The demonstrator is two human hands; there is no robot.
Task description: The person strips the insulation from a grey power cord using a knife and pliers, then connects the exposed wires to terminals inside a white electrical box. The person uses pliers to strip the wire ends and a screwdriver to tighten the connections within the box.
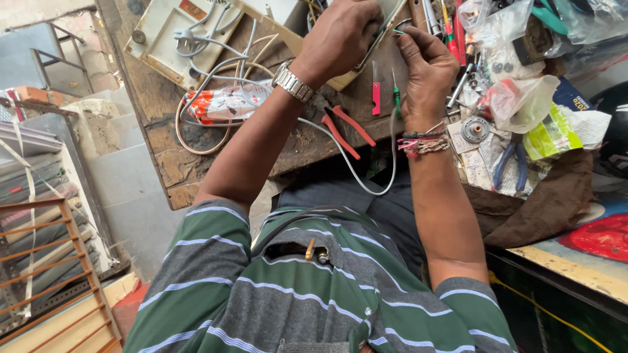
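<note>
My left hand [337, 39], with a metal watch on its wrist, grips the edge of a cream-coloured flat board [340, 80] that is tilted up off the wooden workbench [167, 108]. My right hand [426, 68], with thread bands on its wrist, pinches a thin green-tipped wire [398, 31] next to that board's edge. A grey cable [369, 186] hangs from the work down toward my lap. Red-handled pliers [347, 129], a small red cutter [376, 95] and a green screwdriver [396, 98] lie on the bench just below my hands.
A cream electrical box with grey wires [171, 33] and a red-white packet [226, 104] lie at the left of the bench. Plastic bags, small parts, a round metal disc [475, 129] and blue-handled pliers [509, 163] crowd the right side. An orange metal rack [52, 261] stands lower left.
</note>
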